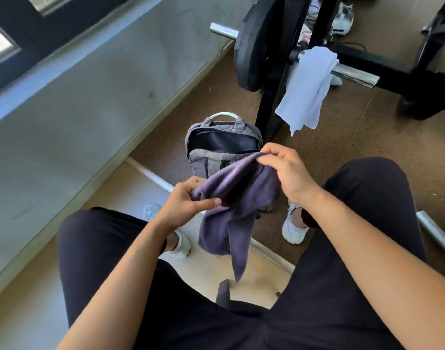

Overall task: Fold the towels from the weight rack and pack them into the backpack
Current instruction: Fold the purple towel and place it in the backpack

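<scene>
A purple towel (237, 198) hangs between my hands above my knees, its lower end dangling toward the floor. My left hand (188, 202) pinches one upper corner; my right hand (284, 170) grips the opposite upper edge, higher up. Just beyond the towel a grey backpack (213, 157) stands on the floor with its main compartment unzipped and dark inside. A white towel (308, 89) is draped over a chrome peg of the black weight rack (274, 102), to the right of and behind the backpack.
A black weight plate (254, 46) sits on the rack. A chrome bar end (436, 233) lies on the floor at the right. A grey wall (77, 109) runs along the left. My legs and white shoes (293, 229) flank the backpack. Brown floor lies at the right.
</scene>
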The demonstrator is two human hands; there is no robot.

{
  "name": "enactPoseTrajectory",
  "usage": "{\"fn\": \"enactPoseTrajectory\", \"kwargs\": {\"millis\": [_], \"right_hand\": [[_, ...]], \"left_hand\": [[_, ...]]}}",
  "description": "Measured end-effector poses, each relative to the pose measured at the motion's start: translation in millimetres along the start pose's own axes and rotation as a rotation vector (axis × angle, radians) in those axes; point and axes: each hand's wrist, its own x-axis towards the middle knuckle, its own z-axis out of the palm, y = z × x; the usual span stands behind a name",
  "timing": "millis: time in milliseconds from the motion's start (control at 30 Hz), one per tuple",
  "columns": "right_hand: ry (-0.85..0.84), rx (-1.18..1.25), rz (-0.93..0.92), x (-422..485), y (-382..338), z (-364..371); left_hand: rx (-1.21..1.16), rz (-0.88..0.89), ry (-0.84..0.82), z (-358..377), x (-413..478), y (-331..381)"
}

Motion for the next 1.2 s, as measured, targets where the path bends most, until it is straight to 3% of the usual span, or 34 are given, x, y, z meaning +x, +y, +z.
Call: {"fn": "enactPoseTrajectory", "kwargs": {"millis": [100,200,367,467,633,800,967,1200], "right_hand": [[0.113,-0.258,0.008,7,5,-20],[-0.043,-0.68,0.045,2,5,-24],[-0.383,-0.418,0.008,-17,10,21],[-0.375,-0.467,0.049,-16,17,33],[-0.367,-0.498,0.038,-13,14,26],[-0.211,-0.543,-0.106,-12,13,21],[0.085,-0.599,-0.265,-2,10,5],[0.553,-0.415,-0.047,24,19,-35]], "left_hand": [[-0.231,0.049,0.106,4,2,11],[-0.224,0.077,0.174,16,2,16],[0.083,0.25,-0.066,35,1,25],[0.094,0.182,-0.117,40,-2,26],[0.215,0.147,-0.057,35,1,17],[0.317,0.092,-0.007,26,8,3],[0.364,0.026,0.007,16,10,-7],[0.499,-0.029,-0.111,22,11,-28]]}}
